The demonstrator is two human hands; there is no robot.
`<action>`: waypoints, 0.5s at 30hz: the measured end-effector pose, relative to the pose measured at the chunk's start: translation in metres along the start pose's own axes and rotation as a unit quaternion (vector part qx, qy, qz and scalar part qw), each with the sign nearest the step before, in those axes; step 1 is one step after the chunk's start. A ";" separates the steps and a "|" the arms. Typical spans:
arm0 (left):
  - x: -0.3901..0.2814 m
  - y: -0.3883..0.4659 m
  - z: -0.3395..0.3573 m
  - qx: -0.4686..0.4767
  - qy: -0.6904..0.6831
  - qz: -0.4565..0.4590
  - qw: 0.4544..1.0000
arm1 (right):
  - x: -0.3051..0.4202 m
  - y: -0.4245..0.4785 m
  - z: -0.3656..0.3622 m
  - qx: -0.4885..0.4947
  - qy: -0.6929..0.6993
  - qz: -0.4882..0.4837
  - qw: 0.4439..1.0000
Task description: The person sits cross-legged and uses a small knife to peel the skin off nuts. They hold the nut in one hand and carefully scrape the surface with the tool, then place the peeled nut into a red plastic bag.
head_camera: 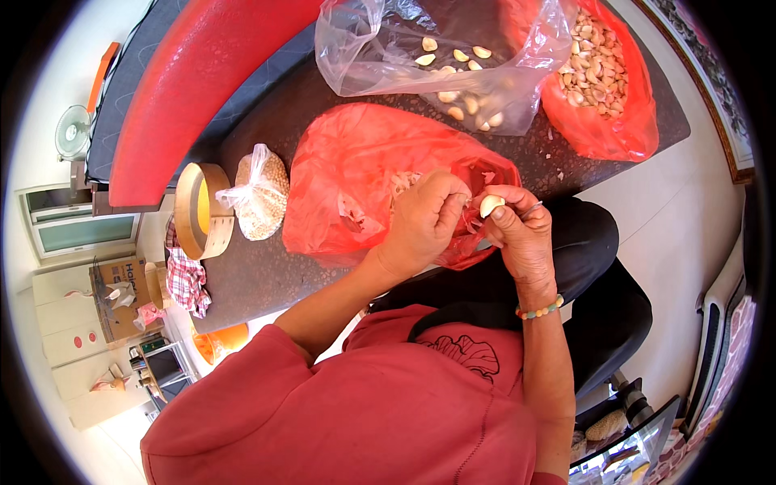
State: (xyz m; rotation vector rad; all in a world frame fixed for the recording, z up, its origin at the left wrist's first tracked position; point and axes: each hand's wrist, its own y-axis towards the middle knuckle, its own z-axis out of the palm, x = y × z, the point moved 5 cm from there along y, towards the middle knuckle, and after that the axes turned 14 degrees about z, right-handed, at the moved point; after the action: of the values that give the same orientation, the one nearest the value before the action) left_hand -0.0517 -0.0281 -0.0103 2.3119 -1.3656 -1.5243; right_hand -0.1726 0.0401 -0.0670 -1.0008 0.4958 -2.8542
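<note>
My right hand (518,224) holds a pale, peeled garlic clove (491,205) between thumb and forefinger. Close beside it, my left hand (427,218) has its thumb and forefinger pinched together; whether a scrap of skin is between them I cannot tell. Both hands are over the mouth of a red plastic bag (364,151) with papery garlic skins (402,182) in it. Beyond it, a clear plastic bag (345,66) lies open with several peeled cloves (456,113) inside. Another red bag (639,124), at the upper right, is full of unpeeled garlic cloves (597,73).
The dark speckled table (254,285) also bears a knotted clear bag of beans or grains (260,200) and a round wooden sieve-like frame (218,242) at the left. A checked cloth (185,282) hangs at the table's edge. A red padded backrest (200,85) curves along the far left side.
</note>
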 end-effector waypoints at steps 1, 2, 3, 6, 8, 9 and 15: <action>0.001 -0.001 -0.002 0.002 -0.002 -0.012 1.000 | 0.000 0.000 0.001 0.005 0.002 0.001 1.000; 0.000 -0.001 -0.005 0.010 0.027 -0.002 1.000 | 0.001 -0.001 0.002 0.009 0.005 0.002 1.000; -0.002 0.000 -0.008 0.018 0.054 0.009 0.998 | 0.002 -0.001 0.003 0.014 0.007 0.002 1.000; 0.000 -0.001 -0.012 0.071 0.099 0.024 0.992 | 0.000 0.000 0.003 0.026 0.005 0.009 1.000; 0.001 -0.002 -0.012 0.072 0.070 0.018 0.995 | 0.000 0.000 0.003 0.024 -0.001 0.009 1.000; 0.002 -0.002 -0.010 0.049 0.032 0.009 0.998 | -0.001 0.000 0.003 0.023 -0.004 0.010 1.000; -0.017 0.014 -0.005 0.019 -0.059 0.037 0.997 | 0.005 -0.004 0.011 -0.015 -0.057 0.062 0.996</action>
State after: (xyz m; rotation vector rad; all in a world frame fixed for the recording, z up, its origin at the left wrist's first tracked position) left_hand -0.0592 -0.0271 0.0111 2.1980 -1.5030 -1.6501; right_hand -0.1701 0.0402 -0.0544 -1.0906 0.5721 -2.6704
